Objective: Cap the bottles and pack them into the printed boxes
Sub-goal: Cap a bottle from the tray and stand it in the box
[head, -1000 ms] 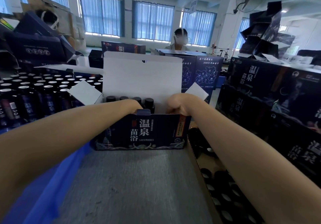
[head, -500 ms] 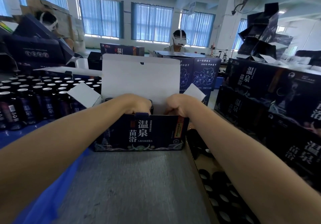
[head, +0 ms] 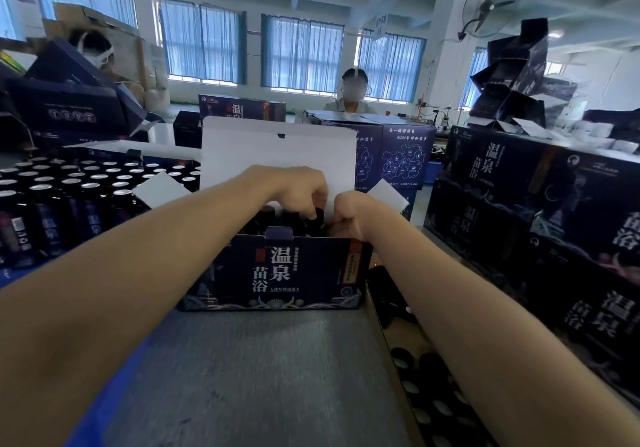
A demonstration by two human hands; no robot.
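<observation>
An open dark-blue printed box (head: 311, 273) stands in front of me on the grey table, its white lid flap (head: 277, 155) upright. Dark bottles (head: 268, 218) stand inside it. My left hand (head: 298, 188) reaches over the box's right end, its fingers curled round a black cap (head: 317, 214) on top of a bottle. My right hand (head: 349, 218) is a tight fist right beside that cap, at the bottle's neck. The bottle itself is mostly hidden by both hands.
Several uncapped bottles with silver tops (head: 69, 183) crowd the left side. A carton of loose black caps (head: 419, 363) lies at lower right under my right arm. Closed printed boxes (head: 512, 204) are stacked on the right. A person (head: 353, 96) sits across the table.
My left hand has moved from the middle of the box to its right end and risen a little. It now meets my right hand at the black cap.
</observation>
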